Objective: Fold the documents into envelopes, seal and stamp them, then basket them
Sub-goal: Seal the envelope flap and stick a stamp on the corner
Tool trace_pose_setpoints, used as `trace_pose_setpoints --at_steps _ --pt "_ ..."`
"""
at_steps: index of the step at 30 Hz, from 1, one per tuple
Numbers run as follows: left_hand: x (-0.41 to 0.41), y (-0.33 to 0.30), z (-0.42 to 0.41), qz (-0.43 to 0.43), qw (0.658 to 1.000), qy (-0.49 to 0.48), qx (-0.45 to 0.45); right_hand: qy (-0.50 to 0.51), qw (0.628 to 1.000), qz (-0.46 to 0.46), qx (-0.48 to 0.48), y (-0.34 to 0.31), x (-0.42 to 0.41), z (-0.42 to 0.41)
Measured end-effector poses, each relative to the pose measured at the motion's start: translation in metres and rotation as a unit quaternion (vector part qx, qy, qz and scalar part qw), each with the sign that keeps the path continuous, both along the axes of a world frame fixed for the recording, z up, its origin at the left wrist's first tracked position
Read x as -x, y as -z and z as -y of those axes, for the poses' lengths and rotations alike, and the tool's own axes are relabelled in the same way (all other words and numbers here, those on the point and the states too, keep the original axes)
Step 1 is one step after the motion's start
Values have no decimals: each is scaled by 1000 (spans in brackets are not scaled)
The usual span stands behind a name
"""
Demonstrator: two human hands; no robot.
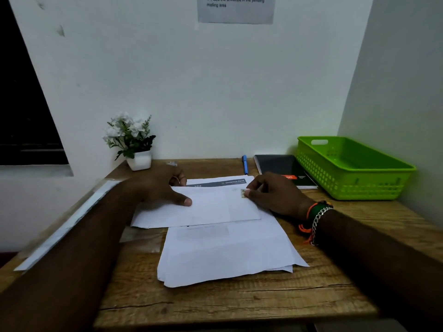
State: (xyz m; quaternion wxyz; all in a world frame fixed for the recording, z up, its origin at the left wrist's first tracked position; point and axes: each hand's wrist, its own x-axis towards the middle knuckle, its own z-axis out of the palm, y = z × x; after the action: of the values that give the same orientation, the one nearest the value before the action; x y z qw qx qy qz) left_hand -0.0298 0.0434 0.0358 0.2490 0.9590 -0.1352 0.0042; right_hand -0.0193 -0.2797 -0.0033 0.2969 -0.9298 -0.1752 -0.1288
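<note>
A wooden table (215, 298) with cracked grain stood in a corner between a white wall (203, 80) behind and a paler wall (402, 87) at the right. A dark window (21, 111) with a pale sill (36, 170) lay at the left. A printed notice (236, 9) hung on the wall. The light was dim.

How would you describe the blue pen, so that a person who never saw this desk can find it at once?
Look at the wooden desk and follow its far edge along the white wall. Between the potted plant on the left and the green basket on the right lies a dark notebook; the pen lies just left of it. It is the only thin blue thing there.
</note>
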Motion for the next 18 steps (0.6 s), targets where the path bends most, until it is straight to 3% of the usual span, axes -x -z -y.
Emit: trace_pose_setpoints --at_steps 6,9,14,18 --pt "10 -16 -6 -16 988 19 151 -83 968 -112 -208 -28 11 2" --pt "16 -23 -6 -3 968 6 252 -82 946 -172 -264 -48 34 8" --pt "30 -27 18 19 876 -158 455 -23 938 -89 -333 -65 71 41" --pt "42 -30 64 -1 848 -151 508 17 919 -66 -388 -65 98 77"
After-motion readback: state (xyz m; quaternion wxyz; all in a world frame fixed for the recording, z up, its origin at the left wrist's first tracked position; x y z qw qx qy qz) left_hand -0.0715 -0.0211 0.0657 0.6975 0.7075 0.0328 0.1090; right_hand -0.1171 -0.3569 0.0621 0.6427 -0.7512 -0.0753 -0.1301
